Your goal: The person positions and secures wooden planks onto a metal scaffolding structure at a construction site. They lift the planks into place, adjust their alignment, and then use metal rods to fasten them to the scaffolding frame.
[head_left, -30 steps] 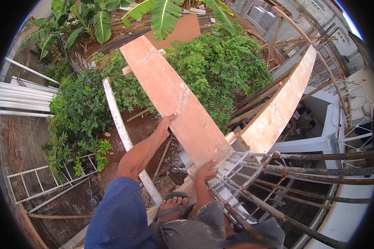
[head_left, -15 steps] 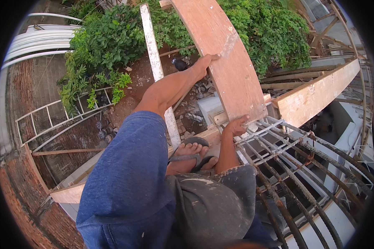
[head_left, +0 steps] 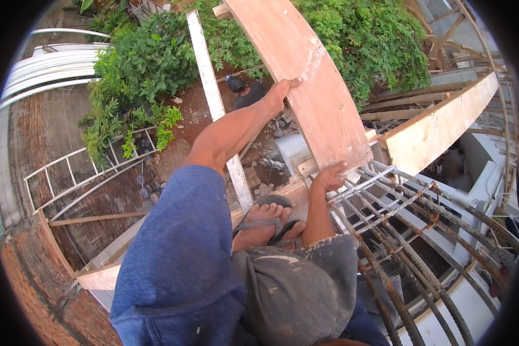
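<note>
A long reddish plywood panel [head_left: 323, 95] stretches away from me, its near end close to my feet. My left hand [head_left: 282, 92] grips the panel's left edge partway along, thumb on the upper face and the other fingers out of sight beneath. At the near left corner, my right hand [head_left: 328, 176] is closed round the end of the same panel. Right beside that hand begins a cage of steel rebar [head_left: 386, 202] with tied cross bars. My sandalled feet [head_left: 265, 222] rest on a wooden beam just left of my right forearm.
A white-stained timber [head_left: 207, 75] slants down left of my arm. Ground with rubble lies far below, where a person in dark clothes [head_left: 245, 91] stands. Another plywood formwork side [head_left: 444, 124] runs off right. Leafy bushes [head_left: 352, 46] and a metal ladder [head_left: 72, 173] are below.
The plywood panel appears slightly farther left at its far end, with both hands still holding it. Below, the person has come further into sight from behind my left forearm.
</note>
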A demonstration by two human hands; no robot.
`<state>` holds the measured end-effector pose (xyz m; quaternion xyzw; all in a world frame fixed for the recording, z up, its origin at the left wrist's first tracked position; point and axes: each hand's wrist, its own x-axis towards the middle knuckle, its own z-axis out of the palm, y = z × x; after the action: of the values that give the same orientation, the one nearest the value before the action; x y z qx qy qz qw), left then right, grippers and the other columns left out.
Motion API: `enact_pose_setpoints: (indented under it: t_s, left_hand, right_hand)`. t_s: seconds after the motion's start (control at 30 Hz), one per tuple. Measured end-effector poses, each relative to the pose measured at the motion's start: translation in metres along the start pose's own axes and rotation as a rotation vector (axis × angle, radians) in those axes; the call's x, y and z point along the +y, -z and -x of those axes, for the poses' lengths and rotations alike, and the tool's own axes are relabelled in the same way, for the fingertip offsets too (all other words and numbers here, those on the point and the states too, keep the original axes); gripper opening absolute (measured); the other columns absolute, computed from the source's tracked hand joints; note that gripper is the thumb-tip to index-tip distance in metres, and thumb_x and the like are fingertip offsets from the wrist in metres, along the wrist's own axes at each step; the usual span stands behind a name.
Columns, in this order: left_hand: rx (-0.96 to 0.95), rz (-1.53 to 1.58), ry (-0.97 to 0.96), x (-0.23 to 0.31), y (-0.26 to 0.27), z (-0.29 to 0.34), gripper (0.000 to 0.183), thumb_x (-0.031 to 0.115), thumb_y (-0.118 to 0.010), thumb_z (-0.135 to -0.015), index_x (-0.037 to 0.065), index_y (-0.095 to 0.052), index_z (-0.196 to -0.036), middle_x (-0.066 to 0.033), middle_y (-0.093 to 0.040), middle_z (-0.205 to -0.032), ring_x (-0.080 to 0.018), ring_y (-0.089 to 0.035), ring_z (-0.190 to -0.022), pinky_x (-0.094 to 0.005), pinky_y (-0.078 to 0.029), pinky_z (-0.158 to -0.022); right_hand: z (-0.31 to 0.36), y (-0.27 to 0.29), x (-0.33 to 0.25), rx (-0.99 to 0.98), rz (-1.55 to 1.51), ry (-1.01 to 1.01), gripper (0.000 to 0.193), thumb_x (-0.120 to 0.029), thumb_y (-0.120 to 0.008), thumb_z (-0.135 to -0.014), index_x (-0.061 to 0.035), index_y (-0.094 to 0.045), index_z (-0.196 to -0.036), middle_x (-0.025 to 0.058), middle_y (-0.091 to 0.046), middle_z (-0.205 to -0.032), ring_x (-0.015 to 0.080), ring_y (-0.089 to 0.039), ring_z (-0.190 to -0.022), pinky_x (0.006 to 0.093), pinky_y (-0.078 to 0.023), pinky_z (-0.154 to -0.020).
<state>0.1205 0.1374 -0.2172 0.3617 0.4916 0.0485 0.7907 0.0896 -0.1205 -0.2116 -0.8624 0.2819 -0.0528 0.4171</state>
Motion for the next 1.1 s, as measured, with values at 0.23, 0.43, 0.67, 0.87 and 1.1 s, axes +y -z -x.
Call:
enact_pose_setpoints:
  t_s: [0.23,0.43,0.67,0.87,1.1]
  left_hand:
    - [-0.113,0.084,-0.019,0.002,0.0,0.005,0.062,0.028,-0.072,-0.08,-0.004,-0.05,-0.128,-0.0199,-0.052,-0.131,-0.0314,-0.047,-0.124,-0.0402,-0.03,-0.107]
    - [-0.15,0.054,-0.066,0.002,-0.003,0.013,0.058,0.029,-0.069,-0.082,-0.002,-0.052,-0.128,-0.0189,-0.052,-0.132,-0.0313,-0.045,-0.125,-0.0414,-0.027,-0.108]
    - [-0.111,0.03,-0.061,0.011,-0.005,0.022,0.055,0.027,-0.07,-0.081,-0.002,-0.054,-0.125,-0.0172,-0.055,-0.129,-0.0287,-0.046,-0.123,-0.0393,-0.029,-0.106]
    - [-0.08,-0.017,-0.078,0.041,-0.011,0.055,0.055,0.025,-0.068,-0.082,-0.004,-0.052,-0.126,-0.0182,-0.057,-0.126,-0.0298,-0.054,-0.116,-0.0402,-0.035,-0.103]
    - [-0.051,0.009,-0.155,0.091,-0.002,0.103,0.056,0.025,-0.07,-0.082,-0.004,-0.051,-0.126,-0.0187,-0.057,-0.124,-0.0298,-0.053,-0.117,-0.0404,-0.037,-0.103]
  right_hand:
    - [-0.001,-0.003,0.002,0.003,-0.03,-0.091,0.078,-0.058,-0.049,-0.09,0.0188,-0.057,-0.093,0.0371,-0.059,-0.09,0.0494,-0.059,-0.087,0.054,-0.045,-0.078]
    - [-0.004,-0.006,0.009,0.033,0.029,-0.047,0.078,-0.058,-0.048,-0.091,0.0192,-0.057,-0.096,0.0379,-0.059,-0.09,0.0496,-0.059,-0.088,0.0535,-0.045,-0.079]
    - [-0.01,-0.011,0.024,-0.001,-0.03,-0.07,0.074,-0.057,-0.048,-0.092,0.0162,-0.059,-0.089,0.034,-0.061,-0.083,0.0481,-0.06,-0.08,0.0533,-0.044,-0.073]
    - [-0.004,-0.006,0.014,-0.084,-0.192,-0.154,0.072,-0.056,-0.052,-0.09,0.0155,-0.06,-0.085,0.029,-0.063,-0.077,0.0408,-0.061,-0.073,0.0478,-0.046,-0.067]
    - [0.026,0.004,-0.052,-0.183,-0.384,-0.225,0.07,-0.054,-0.061,-0.087,0.0154,-0.06,-0.082,0.0227,-0.061,-0.075,0.0295,-0.057,-0.069,0.0437,-0.045,-0.064]
